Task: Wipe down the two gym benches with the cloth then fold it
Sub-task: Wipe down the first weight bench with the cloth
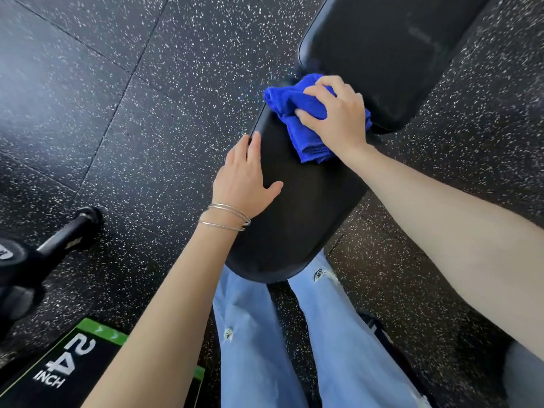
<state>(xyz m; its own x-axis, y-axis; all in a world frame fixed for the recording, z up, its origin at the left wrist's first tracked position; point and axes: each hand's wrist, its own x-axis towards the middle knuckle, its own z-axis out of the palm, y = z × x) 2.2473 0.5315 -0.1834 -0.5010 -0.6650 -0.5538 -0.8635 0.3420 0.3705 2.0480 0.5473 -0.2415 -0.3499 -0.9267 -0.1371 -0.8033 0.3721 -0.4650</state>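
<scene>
A black padded gym bench runs from the middle of the view to the upper right, as a near seat pad (297, 219) and a longer back pad (382, 54) beyond a gap. My right hand (338, 113) presses a bunched blue cloth (297, 113) onto the far end of the seat pad, next to the gap. My left hand (247, 178) lies flat on the seat pad's left edge, fingers spread, holding nothing. Only this one bench is in view.
Black speckled rubber floor (147, 113) surrounds the bench. A black dumbbell (44, 248) lies at the left. A black and green box marked 24 INCH (64, 366) sits at the bottom left. My legs in light blue jeans (265, 334) stand at the seat's near end.
</scene>
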